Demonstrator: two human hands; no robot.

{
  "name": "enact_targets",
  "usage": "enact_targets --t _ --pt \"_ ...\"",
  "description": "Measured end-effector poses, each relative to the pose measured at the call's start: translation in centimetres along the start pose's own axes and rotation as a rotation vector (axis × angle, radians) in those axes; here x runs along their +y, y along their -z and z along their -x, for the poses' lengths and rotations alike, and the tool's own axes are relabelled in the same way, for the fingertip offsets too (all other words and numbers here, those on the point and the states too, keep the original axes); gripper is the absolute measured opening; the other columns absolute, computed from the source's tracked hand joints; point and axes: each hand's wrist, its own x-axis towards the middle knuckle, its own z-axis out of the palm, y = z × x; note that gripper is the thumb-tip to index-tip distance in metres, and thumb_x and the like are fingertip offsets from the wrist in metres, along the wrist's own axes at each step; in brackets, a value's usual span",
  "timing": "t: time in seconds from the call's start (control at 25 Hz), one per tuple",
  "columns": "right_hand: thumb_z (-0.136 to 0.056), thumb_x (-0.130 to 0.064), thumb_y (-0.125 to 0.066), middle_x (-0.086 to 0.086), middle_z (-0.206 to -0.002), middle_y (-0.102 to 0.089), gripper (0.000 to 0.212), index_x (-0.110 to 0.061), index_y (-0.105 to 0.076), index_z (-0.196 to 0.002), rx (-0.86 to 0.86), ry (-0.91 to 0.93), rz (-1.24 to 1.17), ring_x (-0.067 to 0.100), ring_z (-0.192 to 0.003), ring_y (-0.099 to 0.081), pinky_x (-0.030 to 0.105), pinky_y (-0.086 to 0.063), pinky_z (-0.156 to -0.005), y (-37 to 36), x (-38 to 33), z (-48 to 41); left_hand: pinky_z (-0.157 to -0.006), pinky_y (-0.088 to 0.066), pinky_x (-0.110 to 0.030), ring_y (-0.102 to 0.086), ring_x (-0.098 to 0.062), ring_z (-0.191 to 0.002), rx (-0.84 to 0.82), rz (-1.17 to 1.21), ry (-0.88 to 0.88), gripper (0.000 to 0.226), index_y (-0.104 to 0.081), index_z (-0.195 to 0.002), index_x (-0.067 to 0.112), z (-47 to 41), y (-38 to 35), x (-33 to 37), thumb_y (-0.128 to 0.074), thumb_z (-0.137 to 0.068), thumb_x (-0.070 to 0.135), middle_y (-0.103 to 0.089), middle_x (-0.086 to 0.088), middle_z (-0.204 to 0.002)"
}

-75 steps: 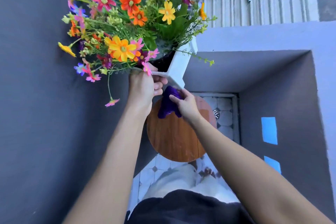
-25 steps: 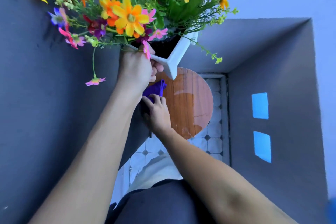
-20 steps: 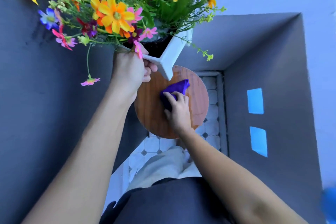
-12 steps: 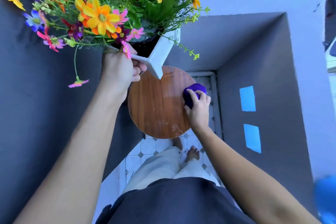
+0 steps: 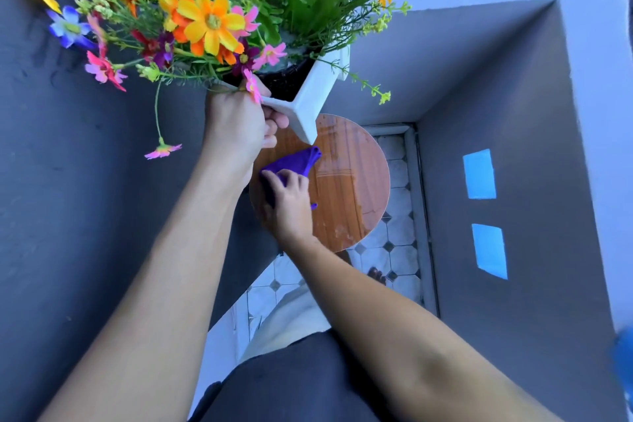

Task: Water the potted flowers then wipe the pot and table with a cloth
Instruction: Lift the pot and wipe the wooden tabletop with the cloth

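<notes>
A white square pot (image 5: 317, 92) full of colourful flowers (image 5: 209, 20) hangs in the air above a small round wooden table (image 5: 349, 188). My left hand (image 5: 236, 127) grips the pot's near rim and holds it up. My right hand (image 5: 289, 202) presses a purple cloth (image 5: 294, 161) flat on the left part of the tabletop, just below the pot's corner. The table's right half shines wet. The flowers hide most of the pot.
Dark grey walls close in on the left (image 5: 85, 216) and right (image 5: 513, 216), the right one bearing two blue tape patches (image 5: 479, 173). White tiled floor (image 5: 397, 243) lies under the table. My legs and feet (image 5: 375, 274) stand just below it.
My right hand has slid the purple cloth from the table's right edge back to its left side. The pot stays lifted in my left hand.
</notes>
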Motion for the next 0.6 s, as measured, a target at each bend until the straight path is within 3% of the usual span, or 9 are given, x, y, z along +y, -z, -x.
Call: enact_targets --t 0.2,0.32,0.44,0.6 --pt "-0.082 0.002 -0.064 0.005 -0.128 -0.058 0.055 -0.028 -0.065 -0.129 -0.052 0.039 0.02 0.032 -0.115 -0.048 0.044 -0.052 -0.082 -0.9 0.2 5.4 -0.044 -0.02 -0.026 -0.032 -0.013 -0.038 -0.031 -0.028 -0.014 0.022 -0.048 -0.069 0.006 0.1 -0.2 -0.3 -0.036 -0.087 0.002 -0.055 -0.016 -0.058" --pt "-0.073 0.006 -0.071 0.004 -0.129 -0.056 0.067 -0.027 -0.063 -0.131 -0.057 0.03 0.031 0.029 -0.117 -0.047 0.04 -0.05 -0.093 1.9 4.1 7.9 -0.044 -0.02 -0.027 -0.032 -0.013 -0.039 -0.049 -0.032 -0.017 0.023 -0.047 -0.068 0.007 0.4 -0.5 -0.5 -0.036 -0.088 0.002 -0.054 -0.017 -0.058" --pt "-0.067 0.008 -0.073 0.004 -0.13 -0.054 0.075 -0.026 -0.062 -0.133 0.006 -0.095 0.039 0.026 -0.12 -0.042 0.039 -0.047 -0.103 5.8 8.4 9.0 -0.045 -0.02 -0.028 -0.033 -0.013 -0.039 -0.059 -0.039 -0.022 0.025 -0.048 -0.067 0.006 0.5 -0.7 -0.8 -0.036 -0.088 0.001 -0.054 -0.017 -0.058" --pt "-0.074 0.006 -0.071 0.008 -0.131 -0.053 0.067 -0.024 -0.063 -0.133 0.176 -0.306 0.034 0.029 -0.122 -0.041 0.04 -0.048 -0.098 9.6 11.6 7.6 -0.046 -0.02 -0.028 -0.033 -0.013 -0.039 -0.072 -0.047 -0.022 0.023 -0.046 -0.067 0.006 0.7 -1.0 -0.9 -0.036 -0.087 0.003 -0.054 -0.017 -0.058"
